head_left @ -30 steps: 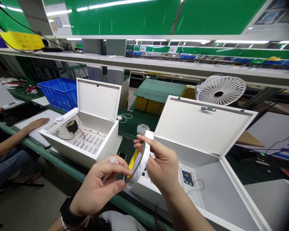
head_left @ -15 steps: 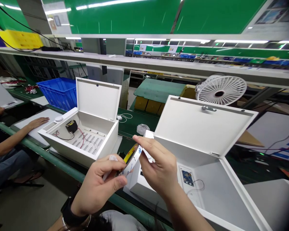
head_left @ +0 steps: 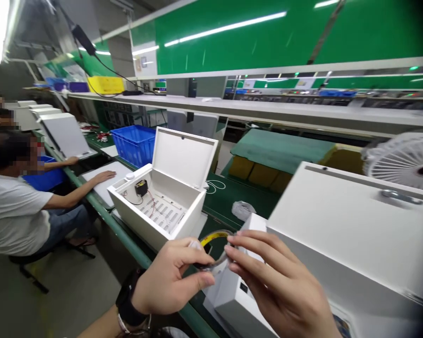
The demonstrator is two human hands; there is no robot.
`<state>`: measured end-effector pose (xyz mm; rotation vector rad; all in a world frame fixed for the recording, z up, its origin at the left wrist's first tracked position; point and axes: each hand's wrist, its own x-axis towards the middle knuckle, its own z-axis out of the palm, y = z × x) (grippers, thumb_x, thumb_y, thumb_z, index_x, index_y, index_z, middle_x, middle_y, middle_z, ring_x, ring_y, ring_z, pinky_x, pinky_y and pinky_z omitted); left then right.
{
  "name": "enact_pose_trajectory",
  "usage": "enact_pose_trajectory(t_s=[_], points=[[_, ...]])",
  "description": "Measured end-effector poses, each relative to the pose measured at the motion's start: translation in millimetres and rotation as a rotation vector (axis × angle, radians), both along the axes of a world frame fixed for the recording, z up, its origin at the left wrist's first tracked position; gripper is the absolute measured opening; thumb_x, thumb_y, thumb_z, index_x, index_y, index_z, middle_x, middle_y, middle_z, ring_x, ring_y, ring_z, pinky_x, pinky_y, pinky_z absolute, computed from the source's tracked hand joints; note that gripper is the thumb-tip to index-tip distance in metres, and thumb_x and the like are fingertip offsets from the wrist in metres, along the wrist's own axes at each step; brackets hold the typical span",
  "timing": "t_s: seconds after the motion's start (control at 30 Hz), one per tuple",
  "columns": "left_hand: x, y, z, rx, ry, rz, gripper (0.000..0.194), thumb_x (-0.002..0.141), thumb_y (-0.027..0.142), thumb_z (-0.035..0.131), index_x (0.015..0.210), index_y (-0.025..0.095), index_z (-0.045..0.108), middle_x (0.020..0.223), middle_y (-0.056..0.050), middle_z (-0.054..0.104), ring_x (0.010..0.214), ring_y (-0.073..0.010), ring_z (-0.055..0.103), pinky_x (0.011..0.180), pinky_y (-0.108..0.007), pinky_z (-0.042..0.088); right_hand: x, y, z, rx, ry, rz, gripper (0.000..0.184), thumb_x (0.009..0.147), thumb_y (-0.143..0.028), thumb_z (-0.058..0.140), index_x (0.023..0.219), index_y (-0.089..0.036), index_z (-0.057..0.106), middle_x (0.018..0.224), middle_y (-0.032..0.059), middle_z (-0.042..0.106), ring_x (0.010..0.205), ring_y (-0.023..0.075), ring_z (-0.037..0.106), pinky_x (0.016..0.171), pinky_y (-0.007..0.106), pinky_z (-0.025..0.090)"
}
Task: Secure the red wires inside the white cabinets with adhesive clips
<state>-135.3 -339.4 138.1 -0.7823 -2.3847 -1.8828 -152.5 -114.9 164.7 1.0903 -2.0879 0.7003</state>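
Clearly we have a narrow roll of tape (head_left: 223,256) held up in front of us, just above the near white box (head_left: 232,300). Our left hand (head_left: 172,277), a watch (head_left: 127,295) on its wrist, grips the roll's near side between thumb and fingers, with a small white tab (head_left: 195,244) showing by the thumb. Our right hand (head_left: 278,281) has its fingers curled, and the fingertips (head_left: 232,251) sit at the far side; we think they touch it, though the view there is poor. A yellow label (head_left: 211,237) shows inside the ring. We judge the roll light and springy, a thin ring that gives under a squeeze and is tacky wherever backing has lifted, so the rim is the place to hold, not the faces. Beyond it stand a second open box (head_left: 155,206), a blue crate (head_left: 134,143) and a seated co-worker (head_left: 14,211), one hand on a white board (head_left: 102,180).
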Motion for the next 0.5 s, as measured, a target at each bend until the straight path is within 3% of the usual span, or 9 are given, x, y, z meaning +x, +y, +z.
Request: enact_pose_trajectory(t_s=[0.2,0.37,0.5], points=[[4.0,-6.6,-4.3,0.056,0.015,0.077,0.025,0.082,0.033,0.072,0.098,0.013,0.076,0.086,-0.008,0.059,0.08,-0.0154,0.059,0.072,-0.026,0.045,-2.7,-10.4,-7.5,-0.008,0.081,0.038,0.027,0.084,-0.011,0.063,0.107,-0.021,0.073,0.104,0.0081,0.074,0.102,0.0224,0.067,0.081,0.032,0.059],[3.5,-6.5,-2.7,0.01,-0.043,0.138,0.026,0.075,0.029,0.077,0.094,0.012,0.077,0.084,-0.007,0.062,0.071,-0.0123,0.057,0.067,-0.023,0.045,-6.6,-17.6,-14.5,-0.032,0.049,0.023,0.019,0.083,-0.017,0.067,0.101,-0.022,0.071,0.104,0.0071,0.073,0.099,0.0218,0.068,0.081,0.03,0.059],[6.8,0.2,-3.5,-0.006,-0.122,0.193,0.026,0.073,0.033,0.077,0.092,0.014,0.077,0.082,-0.006,0.063,0.074,-0.0145,0.058,0.068,-0.025,0.045,-7.1,-18.3,-19.4,-0.059,0.026,0.005,0.01,0.084,-0.023,0.067,0.094,-0.023,0.069,0.099,0.0068,0.073,0.092,0.0221,0.07,0.079,0.031,0.059]])
